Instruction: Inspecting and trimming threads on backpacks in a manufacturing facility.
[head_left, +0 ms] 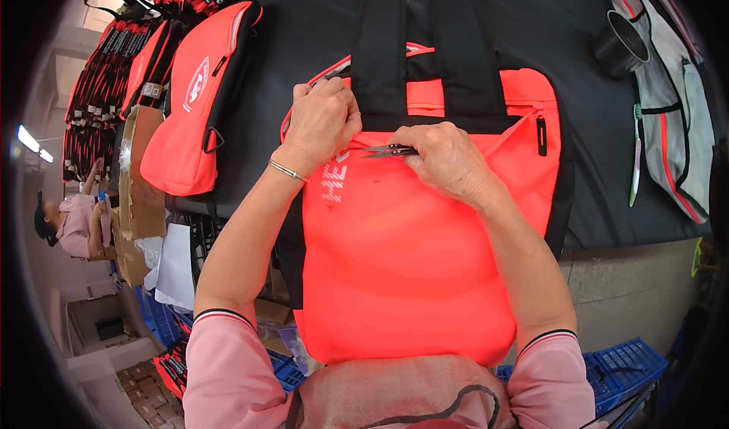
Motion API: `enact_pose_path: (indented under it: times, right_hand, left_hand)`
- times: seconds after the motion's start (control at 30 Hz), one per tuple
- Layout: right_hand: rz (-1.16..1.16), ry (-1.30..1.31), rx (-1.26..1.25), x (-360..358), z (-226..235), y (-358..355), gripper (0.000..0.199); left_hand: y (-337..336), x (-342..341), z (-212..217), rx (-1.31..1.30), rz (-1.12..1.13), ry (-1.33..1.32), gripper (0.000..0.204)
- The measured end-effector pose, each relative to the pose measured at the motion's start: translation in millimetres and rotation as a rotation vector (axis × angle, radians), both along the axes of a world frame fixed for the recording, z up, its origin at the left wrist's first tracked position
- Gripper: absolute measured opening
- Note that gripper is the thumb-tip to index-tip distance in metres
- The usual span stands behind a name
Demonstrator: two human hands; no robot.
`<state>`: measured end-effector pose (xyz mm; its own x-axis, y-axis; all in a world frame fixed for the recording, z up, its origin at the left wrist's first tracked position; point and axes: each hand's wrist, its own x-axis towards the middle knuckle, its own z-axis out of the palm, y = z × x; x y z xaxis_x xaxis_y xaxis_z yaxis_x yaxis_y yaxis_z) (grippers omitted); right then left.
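A bright red-orange backpack (410, 254) with black straps (380, 57) lies in front of me, its lower end against my body. My left hand (323, 121) is closed at the upper left of its front, pinching the fabric by the black band. In my right hand (448, 159) is a small pair of thread snips (387, 151), blades pointing left toward my left hand, just above the fabric. Folds run across the fabric between the two hands. A black zipper pull (541, 134) hangs at the bag's upper right. The left fingertips are partly hidden.
The black-covered table (600, 193) holds a red-orange bag (194, 102) at left. A dark cup (621, 45), a toothbrush (635, 156) and a grey-white bag (672, 118) lie at right. Stacked bags (102, 87), a cardboard box (140, 178) and another person (80, 220) are at far left. Blue crates (626, 372) stand below.
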<state>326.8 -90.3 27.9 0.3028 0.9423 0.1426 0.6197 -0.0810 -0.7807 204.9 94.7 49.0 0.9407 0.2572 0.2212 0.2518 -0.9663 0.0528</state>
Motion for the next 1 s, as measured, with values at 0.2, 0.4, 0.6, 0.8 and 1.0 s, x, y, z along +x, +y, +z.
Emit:
enact_pose_path:
  times: [0.2,0.4,0.6,0.8,1.0]
  right_hand:
    - [-0.035,0.02,0.02,-1,-4,1,0.018]
    - [-0.017,-0.007,0.002,-1,-2,1,0.018]
    - [-0.031,-0.022,0.037,-2,-1,0,0.018]
    - [-0.048,0.041,-0.039,-2,5,1,0.016]
    - [-0.016,0.003,-0.012,0,-2,0,0.015]
  left_hand:
    - [0,-5,-9,-0.07,0.047,-0.126,0.007]
    - [-2,-9,0,-0.106,-0.064,-0.192,0.005]
    - [-2,2,-2,0.01,-0.118,-0.105,0.005]
    - [6,4,-10,-0.109,-0.037,-0.209,0.005]
    - [-1,-4,1,-0.314,-0.028,-0.281,0.01]
